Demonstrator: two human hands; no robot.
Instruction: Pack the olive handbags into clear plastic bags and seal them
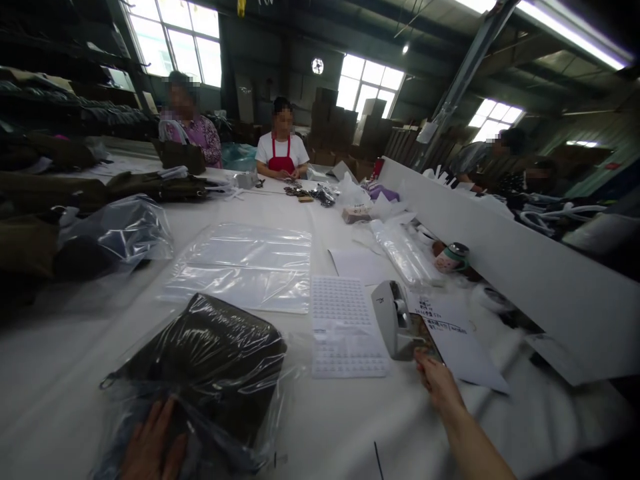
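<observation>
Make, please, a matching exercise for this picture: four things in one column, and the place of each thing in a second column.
Things:
1. left hand
2. right hand
3. white tape dispenser
4. mug

Places:
A. beside the long white board
B. between the sheet of small labels and the handwritten paper
C. resting on the dark garment in a clear plastic bag
D. at the small printed packet

Right pairs: 1-C, 2-D, 3-B, 4-A

Factory workroom, daylight from tall white-framed windows.
Stacked brown cardboard cartons at the far wall, slanted grey steel beam, long fluorescent tube light overhead.
</observation>
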